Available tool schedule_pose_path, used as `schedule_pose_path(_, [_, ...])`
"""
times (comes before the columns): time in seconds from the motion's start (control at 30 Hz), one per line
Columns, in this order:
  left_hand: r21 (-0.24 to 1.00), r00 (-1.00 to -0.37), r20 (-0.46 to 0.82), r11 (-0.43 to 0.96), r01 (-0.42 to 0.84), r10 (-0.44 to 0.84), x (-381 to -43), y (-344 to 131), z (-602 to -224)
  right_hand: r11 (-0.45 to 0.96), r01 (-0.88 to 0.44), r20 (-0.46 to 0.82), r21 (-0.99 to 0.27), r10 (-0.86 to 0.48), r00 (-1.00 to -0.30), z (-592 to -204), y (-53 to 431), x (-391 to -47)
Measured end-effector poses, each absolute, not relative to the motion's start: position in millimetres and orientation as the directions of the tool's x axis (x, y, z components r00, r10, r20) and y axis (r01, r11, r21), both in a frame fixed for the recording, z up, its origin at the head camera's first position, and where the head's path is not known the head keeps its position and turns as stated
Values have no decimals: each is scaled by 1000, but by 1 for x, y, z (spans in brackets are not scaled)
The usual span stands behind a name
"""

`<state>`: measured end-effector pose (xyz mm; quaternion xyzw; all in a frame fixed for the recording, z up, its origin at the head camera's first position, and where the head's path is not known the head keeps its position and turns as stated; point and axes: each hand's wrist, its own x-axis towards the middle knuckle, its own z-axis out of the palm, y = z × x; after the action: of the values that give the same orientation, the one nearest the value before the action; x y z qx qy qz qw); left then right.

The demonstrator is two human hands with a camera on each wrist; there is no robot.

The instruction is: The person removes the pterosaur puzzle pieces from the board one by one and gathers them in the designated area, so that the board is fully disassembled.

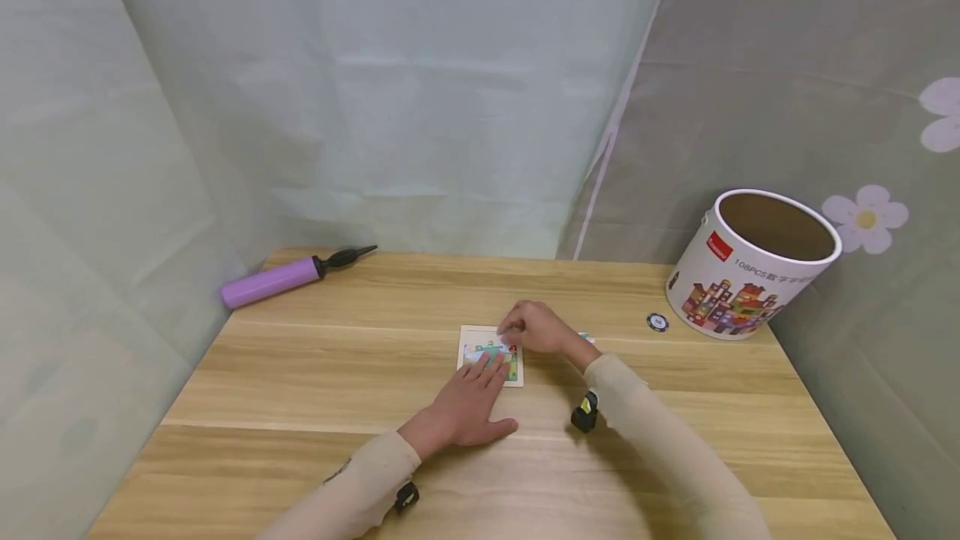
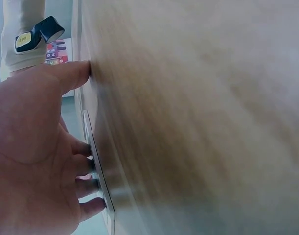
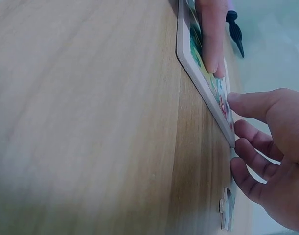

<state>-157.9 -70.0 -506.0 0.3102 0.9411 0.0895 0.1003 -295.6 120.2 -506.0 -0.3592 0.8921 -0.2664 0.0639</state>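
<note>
A small square jigsaw puzzle (image 1: 513,373) in a pale frame lies on the wooden table, its picture green, yellow and blue. My left hand (image 1: 471,403) lies over its lower left with fingers straight, the fingertips resting on the picture and the thumb spread on the table side. At the upper right of the frame, my right hand (image 1: 542,328) bends its thumb and forefinger round a small pale puzzle piece (image 1: 506,340), mostly hidden by the fingers. In the right wrist view the thumb (image 3: 247,104) touches the picture, and the other fingers curve beside the frame's edge.
A loose puzzle piece (image 3: 227,209) lies right of the frame, partly behind my right wrist in the head view. Farther right are a blue and white poker chip (image 1: 657,322) and a large white bucket (image 1: 697,290). A purple hand pump (image 1: 272,282) lies at the back left.
</note>
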Motion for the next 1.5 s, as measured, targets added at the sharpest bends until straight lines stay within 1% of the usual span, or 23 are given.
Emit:
schedule_pose_path(0.17, [226,-790,-138,796,562,597,-157,-69,-504,594,-605,72,-530,-680,-730,-507,121,-296])
schedule_pose_path(0.37, [216,-788,-135,794,568,600,-159,-69,-506,545,-642,80,-540,-726,-683,-505,122,-293])
schedule_pose_path(0.5, [211,-788,-136,795,569,600,-159,-69,-507,529,-657,85,-538,-741,-666,-504,123,-291])
schedule_pose_path(0.87, [214,-789,-130,794,570,601,-160,-68,-510,526,-653,100,-545,-732,-674,-502,123,-290])
schedule_pose_path(0.97, [212,-790,-132,796,568,599,-159,-68,-508,532,-638,101,-558,-719,-688,-500,123,-290])
schedule_pose_path(1.1, [213,-791,-137,797,565,597,-158,-68,-505,547,-569,79,-615,-674,-734,-497,125,-290])
schedule_pose_path(1.27, [197,-796,-146,806,558,587,-157,-68,-504,534,-502,75,-680,-631,-772,-490,135,-293])
schedule_pose_path(1.5, [184,-802,-132,810,557,582,-159,-68,-504,555,-472,97,-685,-572,-814,-476,165,-293])
